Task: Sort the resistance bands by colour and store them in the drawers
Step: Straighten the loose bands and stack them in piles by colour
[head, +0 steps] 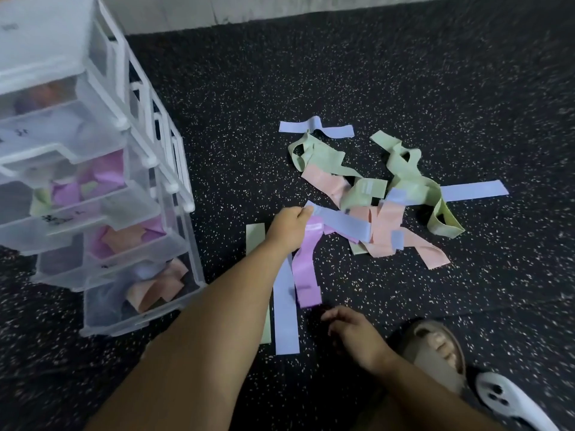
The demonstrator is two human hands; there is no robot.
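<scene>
Left hand (291,225) pinches one end of a blue band (345,223) in the pile right of the drawer tower (183,188), right hand (351,331) loose and empty; next, I judge, pull it free toward its drawer.

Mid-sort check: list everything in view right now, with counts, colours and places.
Drawer unit: one, clear drawers pulled out of a white frame, left; purple, pink and green bands inside.
Held blue band: one, runs from the left hand into the pile.
Other blue bands: at least three, on the floor.
Green bands: at least three, mostly tangled in the pile.
Pink bands: at least two, low in the pile.
Purple band: one, below the left hand.
Floor: black, speckled.
Sandal: one, tan, bottom right.
White object: one, bottom right corner, unidentified.
Left hand: pinches the blue band's end.
Right hand: holds nothing, near the floor.
</scene>
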